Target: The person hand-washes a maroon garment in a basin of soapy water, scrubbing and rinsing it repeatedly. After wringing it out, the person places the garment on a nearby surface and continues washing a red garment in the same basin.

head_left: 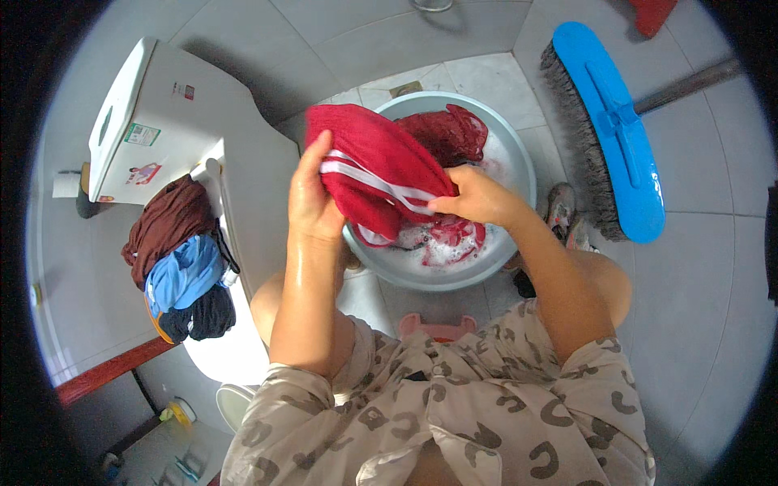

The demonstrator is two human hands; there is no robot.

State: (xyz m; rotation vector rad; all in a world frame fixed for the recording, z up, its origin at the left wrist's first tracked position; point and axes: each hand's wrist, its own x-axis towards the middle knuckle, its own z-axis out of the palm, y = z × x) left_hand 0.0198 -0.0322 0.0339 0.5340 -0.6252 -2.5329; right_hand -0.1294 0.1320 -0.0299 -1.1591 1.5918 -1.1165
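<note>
Between my two hands a red garment with white stripes [371,152] is held up over a round light-blue plastic basin [434,282]. My left hand [319,194] grips its left side, thumb on the cloth. The fingers of my right hand [474,194] pinch its striped edge at the right. Below, the basin holds sudsy water [456,249]. A dark red wet cloth [450,136] lies at the basin's far side, partly hidden by the garment. Nearer to me, more red cloth [459,234] sits among the foam.
A white toilet [243,121] stands left, with brown [173,212], blue [185,273] and black clothes [200,313] piled on it. At right a blue broom head [614,133] leans by the wall. Shoes [560,209] sit beside the basin. A pink stool [437,328] shows beneath me.
</note>
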